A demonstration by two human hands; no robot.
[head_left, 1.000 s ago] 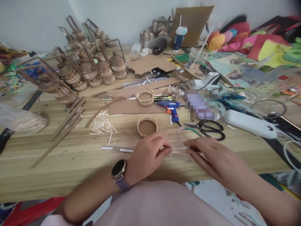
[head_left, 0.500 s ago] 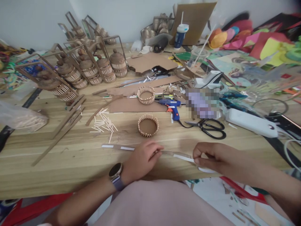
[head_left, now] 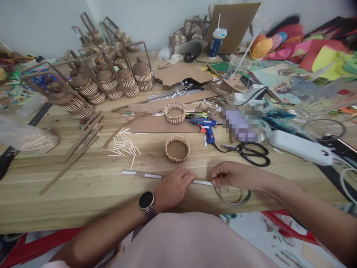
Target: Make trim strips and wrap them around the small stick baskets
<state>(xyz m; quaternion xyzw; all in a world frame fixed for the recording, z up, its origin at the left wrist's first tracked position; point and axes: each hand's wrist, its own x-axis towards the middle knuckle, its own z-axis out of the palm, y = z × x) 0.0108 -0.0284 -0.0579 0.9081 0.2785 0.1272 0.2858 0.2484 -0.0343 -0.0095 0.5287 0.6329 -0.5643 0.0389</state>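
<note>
My left hand [head_left: 174, 188], with a watch on the wrist, is closed and presses down on a long brown cardboard strip [head_left: 145, 175] that carries white tape pieces and lies along the wooden table [head_left: 83, 193]. My right hand [head_left: 232, 175] pinches the white tape [head_left: 202, 182] at the strip's right part. A thin tape roll ring [head_left: 232, 197] hangs just below that hand. A small round stick basket [head_left: 177, 148] sits just beyond both hands.
Black scissors [head_left: 251, 152], a blue glue gun [head_left: 206, 126], a white power strip [head_left: 301, 147], a second stick ring [head_left: 174, 112], loose short sticks [head_left: 124, 147] and cardboard sheets lie ahead. Finished lantern-like stick models [head_left: 111, 80] stand at the back left. Coloured paper is piled at the right.
My right hand drew the tape out to the right, then came back left toward my left hand, pinching the tape on the strip. The tape ring now hangs below it.
</note>
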